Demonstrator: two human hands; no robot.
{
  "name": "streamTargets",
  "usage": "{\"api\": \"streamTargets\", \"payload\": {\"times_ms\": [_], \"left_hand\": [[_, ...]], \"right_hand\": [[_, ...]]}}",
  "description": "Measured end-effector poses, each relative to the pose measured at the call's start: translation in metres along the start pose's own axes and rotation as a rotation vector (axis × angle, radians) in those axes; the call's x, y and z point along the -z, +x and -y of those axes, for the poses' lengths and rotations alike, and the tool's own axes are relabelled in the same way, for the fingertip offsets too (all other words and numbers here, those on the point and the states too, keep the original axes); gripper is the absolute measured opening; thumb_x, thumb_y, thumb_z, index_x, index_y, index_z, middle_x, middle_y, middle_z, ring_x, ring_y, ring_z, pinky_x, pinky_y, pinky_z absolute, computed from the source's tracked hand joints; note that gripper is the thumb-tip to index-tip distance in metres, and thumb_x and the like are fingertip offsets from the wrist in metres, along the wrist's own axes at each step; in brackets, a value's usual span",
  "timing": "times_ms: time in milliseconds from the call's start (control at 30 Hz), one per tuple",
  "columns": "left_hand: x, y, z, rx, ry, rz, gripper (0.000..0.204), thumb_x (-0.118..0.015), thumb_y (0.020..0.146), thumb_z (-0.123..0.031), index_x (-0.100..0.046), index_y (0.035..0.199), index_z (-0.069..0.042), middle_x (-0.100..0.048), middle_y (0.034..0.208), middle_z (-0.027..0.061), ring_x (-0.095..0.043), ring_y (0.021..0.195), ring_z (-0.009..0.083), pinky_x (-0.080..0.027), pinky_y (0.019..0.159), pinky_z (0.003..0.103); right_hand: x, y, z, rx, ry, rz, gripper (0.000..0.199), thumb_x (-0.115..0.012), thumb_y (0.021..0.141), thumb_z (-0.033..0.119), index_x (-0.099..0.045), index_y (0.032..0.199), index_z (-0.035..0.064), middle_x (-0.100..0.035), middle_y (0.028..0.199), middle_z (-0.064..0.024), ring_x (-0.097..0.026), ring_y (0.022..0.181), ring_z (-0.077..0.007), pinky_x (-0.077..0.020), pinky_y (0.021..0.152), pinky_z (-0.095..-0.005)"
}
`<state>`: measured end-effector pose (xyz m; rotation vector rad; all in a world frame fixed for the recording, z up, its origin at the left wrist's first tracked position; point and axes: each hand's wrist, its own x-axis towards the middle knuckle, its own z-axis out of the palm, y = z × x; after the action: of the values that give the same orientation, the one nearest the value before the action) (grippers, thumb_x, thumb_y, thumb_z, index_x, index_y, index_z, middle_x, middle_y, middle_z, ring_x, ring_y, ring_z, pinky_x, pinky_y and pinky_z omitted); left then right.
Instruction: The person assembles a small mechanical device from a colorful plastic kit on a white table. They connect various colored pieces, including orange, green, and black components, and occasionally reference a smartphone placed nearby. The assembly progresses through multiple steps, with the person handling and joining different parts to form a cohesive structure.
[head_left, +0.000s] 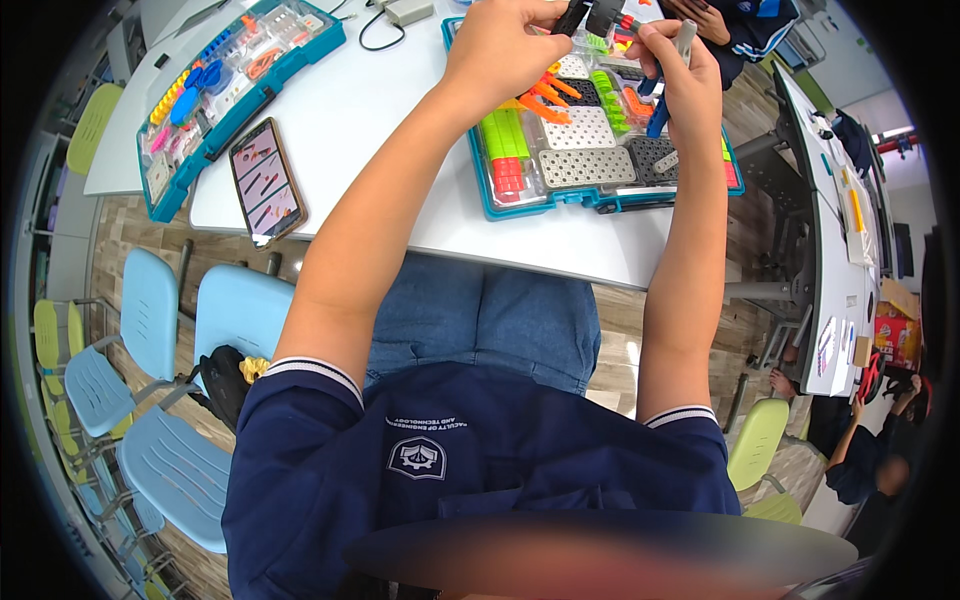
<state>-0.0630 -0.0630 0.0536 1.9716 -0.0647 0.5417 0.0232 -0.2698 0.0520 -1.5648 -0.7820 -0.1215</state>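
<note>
Both my hands are raised over an open teal kit case (520,211) of plastic building parts. My left hand (505,48) pinches a black plastic part (572,17) at the top edge of the view. Just right of that part is a dark rounded piece (604,18) with red bits beside it. In the fingers of my right hand (692,85) is a grey bar-shaped piece (685,38). A blue piece (657,118) shows beneath that hand; whether it is held, I cannot tell. Orange claw-like parts (546,98) lie in the case below my left hand.
A phone (268,183) showing part pictures lies on the white table (390,120), near a second teal case (230,125) of small parts. Another person's hand (703,18) is at the far right of the kit. Blue chairs (185,475) stand at left, more tables at right.
</note>
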Motion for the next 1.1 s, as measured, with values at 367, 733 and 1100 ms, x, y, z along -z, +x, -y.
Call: {"api": "streamTargets", "payload": {"times_ms": [367, 733, 1100], "left_hand": [[-0.008, 0.007, 0.026, -0.145, 0.189, -0.046, 0.043, -0.078, 0.082, -0.023, -0.076, 0.123, -0.01, -0.075, 0.08, 0.0102, -0.07, 0.07, 0.0143, -0.053, 0.067, 0.029], [-0.006, 0.001, 0.004, -0.057, 0.094, -0.003, 0.03, -0.074, 0.085, -0.014, -0.077, 0.114, -0.004, -0.071, 0.07, 0.0125, -0.064, 0.061, 0.0127, -0.048, 0.058, 0.031], [-0.012, 0.003, 0.011, 0.056, -0.379, 0.067, 0.034, -0.076, 0.096, -0.03, -0.078, 0.108, 0.001, -0.072, 0.071, 0.0035, -0.063, 0.06, 0.0077, -0.047, 0.056, 0.022]], "right_hand": [[-0.013, -0.003, -0.003, 0.149, -0.2, -0.05, 0.014, -0.068, 0.1, 0.018, -0.068, 0.097, 0.004, -0.07, 0.081, 0.0002, -0.05, 0.07, -0.0028, -0.0388, 0.062, -0.0201], [-0.003, 0.001, -0.011, 0.142, -0.095, -0.059, 0.013, -0.066, 0.1, 0.016, -0.068, 0.098, 0.004, -0.07, 0.083, -0.0011, -0.05, 0.071, -0.0038, -0.0402, 0.065, -0.0209], [0.006, 0.004, -0.01, 0.026, 0.063, -0.073, 0.014, -0.064, 0.101, 0.019, -0.066, 0.1, 0.0059, -0.069, 0.084, -0.0017, -0.052, 0.072, -0.0063, -0.0376, 0.066, -0.0221]]}}
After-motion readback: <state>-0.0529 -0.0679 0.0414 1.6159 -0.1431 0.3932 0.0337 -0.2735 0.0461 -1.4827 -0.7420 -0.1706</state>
